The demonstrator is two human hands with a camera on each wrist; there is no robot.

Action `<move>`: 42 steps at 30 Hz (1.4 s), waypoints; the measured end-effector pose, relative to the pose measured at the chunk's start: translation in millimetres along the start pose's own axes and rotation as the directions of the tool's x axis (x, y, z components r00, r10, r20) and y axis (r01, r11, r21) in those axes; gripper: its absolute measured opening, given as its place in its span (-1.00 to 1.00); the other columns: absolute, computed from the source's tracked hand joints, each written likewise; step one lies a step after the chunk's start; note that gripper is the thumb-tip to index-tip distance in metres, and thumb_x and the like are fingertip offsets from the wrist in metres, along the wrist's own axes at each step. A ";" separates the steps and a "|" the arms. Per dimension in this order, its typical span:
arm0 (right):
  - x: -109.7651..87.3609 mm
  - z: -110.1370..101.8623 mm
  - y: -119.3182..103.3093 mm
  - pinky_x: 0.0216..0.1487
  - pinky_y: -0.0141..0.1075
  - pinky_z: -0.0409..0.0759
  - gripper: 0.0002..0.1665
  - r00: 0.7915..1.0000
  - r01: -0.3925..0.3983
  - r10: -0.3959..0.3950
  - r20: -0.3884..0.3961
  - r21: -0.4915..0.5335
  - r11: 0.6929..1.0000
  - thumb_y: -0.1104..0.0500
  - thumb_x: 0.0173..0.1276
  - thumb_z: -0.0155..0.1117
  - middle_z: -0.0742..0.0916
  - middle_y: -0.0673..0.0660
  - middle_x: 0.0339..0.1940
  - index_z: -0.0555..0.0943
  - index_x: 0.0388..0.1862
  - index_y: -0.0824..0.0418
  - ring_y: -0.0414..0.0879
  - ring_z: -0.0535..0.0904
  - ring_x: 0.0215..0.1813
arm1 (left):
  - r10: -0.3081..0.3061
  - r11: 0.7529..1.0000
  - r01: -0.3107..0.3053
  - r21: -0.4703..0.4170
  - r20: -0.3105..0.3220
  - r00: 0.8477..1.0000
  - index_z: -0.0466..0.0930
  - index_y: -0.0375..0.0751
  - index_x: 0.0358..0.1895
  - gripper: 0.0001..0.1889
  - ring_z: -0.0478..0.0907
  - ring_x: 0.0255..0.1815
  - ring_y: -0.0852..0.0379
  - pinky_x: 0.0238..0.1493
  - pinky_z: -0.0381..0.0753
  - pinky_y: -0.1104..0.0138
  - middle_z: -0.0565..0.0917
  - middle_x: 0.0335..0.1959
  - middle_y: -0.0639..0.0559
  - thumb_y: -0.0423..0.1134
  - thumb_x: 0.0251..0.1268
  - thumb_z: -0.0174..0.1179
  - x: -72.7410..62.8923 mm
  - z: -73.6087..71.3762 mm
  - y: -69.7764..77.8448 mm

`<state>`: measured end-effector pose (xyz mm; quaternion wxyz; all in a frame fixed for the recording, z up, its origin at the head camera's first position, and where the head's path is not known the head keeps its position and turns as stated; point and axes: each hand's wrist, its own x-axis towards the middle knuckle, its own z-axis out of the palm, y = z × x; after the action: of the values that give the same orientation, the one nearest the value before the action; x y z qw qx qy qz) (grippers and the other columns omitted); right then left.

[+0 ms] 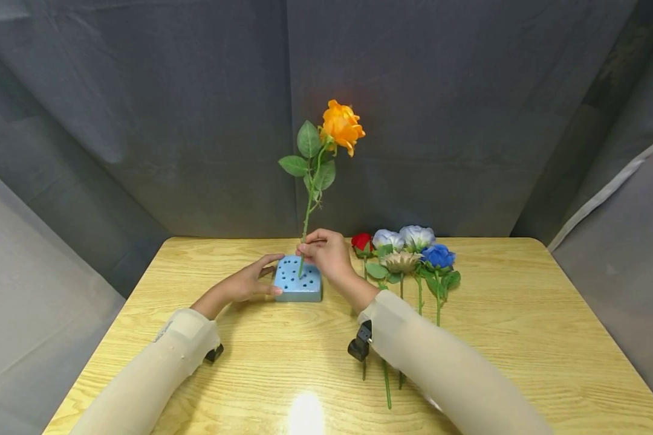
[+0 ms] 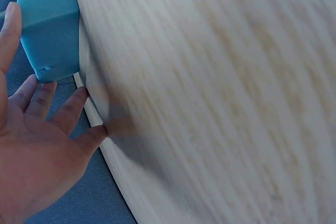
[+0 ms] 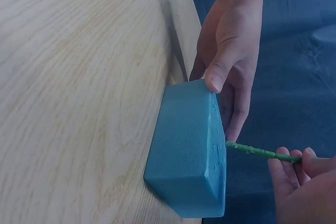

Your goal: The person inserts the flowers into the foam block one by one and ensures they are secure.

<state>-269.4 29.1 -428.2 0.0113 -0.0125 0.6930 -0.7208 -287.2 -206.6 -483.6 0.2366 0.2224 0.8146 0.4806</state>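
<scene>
Fingers of the right hand (image 1: 328, 254) pinch the orange rose (image 1: 341, 128) by its stem, tip at the perforated top of the blue block (image 1: 299, 296). Left hand (image 1: 243, 285), fingers spread wide, touches the block's left side. Other flowers (image 1: 402, 262) lie rightward; dark curtain (image 1: 424, 121) hangs behind.

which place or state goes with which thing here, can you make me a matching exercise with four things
1. orange flower
2. red flower
3. blue flower
4. block

A. rightmost bloom lying on the table
B. pale blue, touched by the left hand
C. leftmost bloom lying on the table
D. stem pinched by the right hand

Pairs: 1-D, 2-C, 3-A, 4-B
</scene>
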 end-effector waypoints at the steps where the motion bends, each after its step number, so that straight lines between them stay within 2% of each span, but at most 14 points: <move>1: 1.0 0.8 0.4 -0.07 -0.03 0.77 -0.91 1.000 0.004 -0.004 -0.003 -0.005 1.000 0.43 0.34 0.41 0.82 0.35 -0.20 0.66 -0.31 0.31 0.15 0.81 -0.10 | 0.001 1.000 -0.001 -0.001 0.001 1.000 -0.07 -0.21 0.67 -0.02 -0.09 0.64 -0.44 0.52 0.18 -0.22 -0.06 0.68 -0.31 -0.29 0.34 0.41 -0.1 0.0 0.2; 10: 10.8 6.4 6.4 -0.03 0.05 0.75 -0.94 0.998 0.064 -0.064 -0.001 -0.059 0.996 0.40 0.37 0.40 0.82 0.33 -0.23 0.66 -0.27 0.39 0.20 0.80 -0.11 | 0.006 1.000 -0.006 -0.012 0.002 1.000 -0.08 -0.21 0.67 -0.02 -0.10 0.65 -0.42 0.52 0.20 -0.20 -0.08 0.68 -0.30 -0.31 0.35 0.40 -0.4 -0.1 -0.5; 17: 14.4 11.3 4.7 0.01 0.07 0.74 -0.94 0.996 0.085 -0.086 -0.006 -0.057 0.995 0.38 0.40 0.38 0.82 0.33 -0.20 0.66 -0.24 0.39 0.29 0.77 -0.02 | 0.016 1.000 -0.015 -0.014 0.007 1.000 -0.10 -0.22 0.67 -0.02 -0.11 0.66 -0.41 0.52 0.20 -0.20 -0.10 0.69 -0.28 -0.30 0.36 0.39 -0.4 -0.3 -0.4; 26: 22.9 21.7 6.9 -0.02 -0.08 0.77 -0.96 0.994 0.102 -0.103 -0.024 -0.053 0.993 0.38 0.38 0.40 0.83 0.28 -0.22 0.68 -0.27 0.34 0.08 0.81 -0.13 | 0.010 1.000 -0.010 -0.007 0.011 1.000 -0.12 -0.21 0.68 -0.02 -0.11 0.65 -0.42 0.50 0.23 -0.21 -0.11 0.70 -0.27 -0.27 0.38 0.38 -1.6 0.3 -0.1; 34: 30.8 29.8 11.6 0.04 0.02 0.74 -0.95 0.992 0.122 -0.124 -0.037 -0.064 0.991 0.37 0.39 0.41 0.82 0.32 -0.22 0.68 -0.26 0.35 0.15 0.80 -0.10 | 0.007 1.000 -0.007 -0.009 0.012 1.000 -0.14 -0.20 0.68 -0.02 -0.12 0.65 -0.44 0.50 0.22 -0.23 -0.11 0.69 -0.29 -0.25 0.39 0.37 -2.2 -0.6 -2.1; 42: 33.4 35.0 14.2 -0.05 -0.17 0.77 -0.94 0.990 0.134 -0.140 -0.034 -0.132 0.982 0.34 0.38 0.42 0.84 0.20 -0.28 0.69 -0.29 0.29 0.12 0.81 -0.11 | -0.005 1.000 0.005 -0.021 0.015 1.000 -0.14 -0.17 0.69 -0.02 -0.12 0.66 -0.41 0.50 0.23 -0.22 -0.12 0.69 -0.29 -0.25 0.40 0.37 -1.7 -0.6 -1.9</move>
<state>-301.6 -7.6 -440.9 -0.0541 -0.0454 0.7360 -0.6733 -286.5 -208.8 -484.7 0.2462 0.2213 0.8083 0.4868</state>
